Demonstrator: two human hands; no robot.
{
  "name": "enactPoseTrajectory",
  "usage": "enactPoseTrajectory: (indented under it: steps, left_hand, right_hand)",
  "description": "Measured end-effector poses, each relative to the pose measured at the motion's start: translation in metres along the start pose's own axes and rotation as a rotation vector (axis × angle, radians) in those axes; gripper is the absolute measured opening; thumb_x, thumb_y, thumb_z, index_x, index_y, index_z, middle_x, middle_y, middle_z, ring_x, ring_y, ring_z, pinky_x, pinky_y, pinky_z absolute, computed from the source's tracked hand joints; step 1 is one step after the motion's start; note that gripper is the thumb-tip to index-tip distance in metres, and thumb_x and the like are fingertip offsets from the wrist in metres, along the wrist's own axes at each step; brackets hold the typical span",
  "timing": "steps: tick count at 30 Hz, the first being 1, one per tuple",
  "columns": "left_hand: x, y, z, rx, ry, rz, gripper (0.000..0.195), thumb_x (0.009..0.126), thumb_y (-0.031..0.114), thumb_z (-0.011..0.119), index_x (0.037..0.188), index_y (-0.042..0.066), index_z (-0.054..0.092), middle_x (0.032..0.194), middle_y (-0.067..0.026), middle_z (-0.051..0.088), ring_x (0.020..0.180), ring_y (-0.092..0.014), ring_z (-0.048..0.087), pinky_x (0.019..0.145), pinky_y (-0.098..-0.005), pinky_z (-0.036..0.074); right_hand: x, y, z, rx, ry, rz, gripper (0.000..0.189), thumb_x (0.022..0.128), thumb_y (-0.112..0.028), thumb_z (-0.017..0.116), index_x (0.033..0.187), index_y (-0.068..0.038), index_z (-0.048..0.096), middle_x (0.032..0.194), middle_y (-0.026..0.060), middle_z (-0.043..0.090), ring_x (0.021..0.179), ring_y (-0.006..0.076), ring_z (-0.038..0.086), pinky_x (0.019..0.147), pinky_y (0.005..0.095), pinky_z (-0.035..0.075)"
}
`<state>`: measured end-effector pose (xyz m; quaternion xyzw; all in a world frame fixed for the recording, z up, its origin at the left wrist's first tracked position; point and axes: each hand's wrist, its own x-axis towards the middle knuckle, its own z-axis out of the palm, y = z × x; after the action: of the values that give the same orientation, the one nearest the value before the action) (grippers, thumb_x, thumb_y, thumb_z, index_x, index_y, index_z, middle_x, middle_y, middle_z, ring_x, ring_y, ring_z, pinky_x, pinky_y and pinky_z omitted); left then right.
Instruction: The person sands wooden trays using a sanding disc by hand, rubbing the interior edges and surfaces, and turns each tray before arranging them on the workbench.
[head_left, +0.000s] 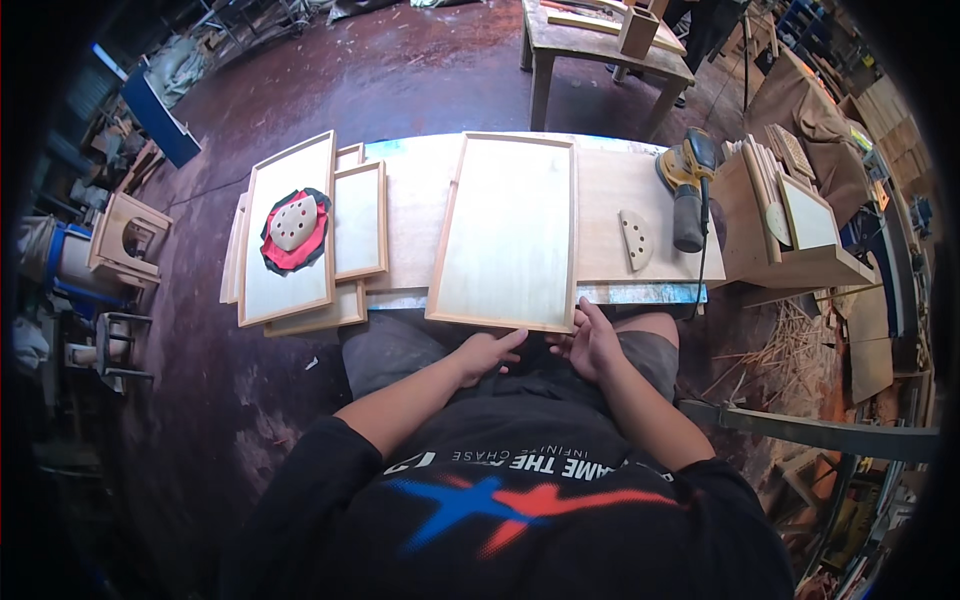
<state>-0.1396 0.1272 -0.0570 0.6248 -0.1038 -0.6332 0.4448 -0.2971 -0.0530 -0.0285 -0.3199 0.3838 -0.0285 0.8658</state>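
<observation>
A shallow wooden tray-like panel (513, 232) with a pale face and raised rim lies before me, its near end jutting past the bench edge. By the middle of its near rim is my left hand (484, 355), thumb extended and fingers apart. My right hand (592, 345) is at the near right corner, palm turned up and fingers spread; whether they touch the rim is hard to tell. To the right, a yellow-and-black random orbital sander (688, 184) with a dust canister rests on the board, near a folded perforated sanding disc (637, 240).
Similar framed panels (360, 221) are stacked at left, the top one bearing a sanding disc (294, 223) on red and black material. Right of the bench, a wooden box (802, 259) holds panels. The sander's cord (702, 277) hangs over the near edge. A wooden table (600, 56) stands beyond.
</observation>
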Motion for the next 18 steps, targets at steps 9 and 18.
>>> enactPoseTrajectory:
  steps: [9,18]
  left_hand:
    - [-0.062,0.052,0.015,1.040,0.023,0.826,0.050,0.085,0.035,0.085,0.123,0.006,0.072,0.111,-0.0152,0.073,0.102,-0.035,0.069,0.092,-0.0415,0.055]
    - [-0.037,0.040,-0.001,0.202,0.007,0.849,0.120,0.079,0.064,0.083,0.162,0.001,0.025,0.158,-0.0203,0.047,0.146,-0.033,0.046,0.119,-0.0455,0.038]
  right_hand:
    - [-0.001,0.000,-0.001,-0.160,0.147,-0.264,0.032,0.102,-0.033,0.067,0.118,-0.005,0.068,0.102,0.0041,0.071,0.084,0.0173,0.064,0.073,0.0340,0.049]
    - [-0.077,-0.052,0.110,-1.312,0.199,-1.440,0.047,0.086,-0.023,0.079,0.126,-0.002,0.067,0.122,0.0198,0.070,0.111,0.0380,0.067,0.096,0.0454,0.052]
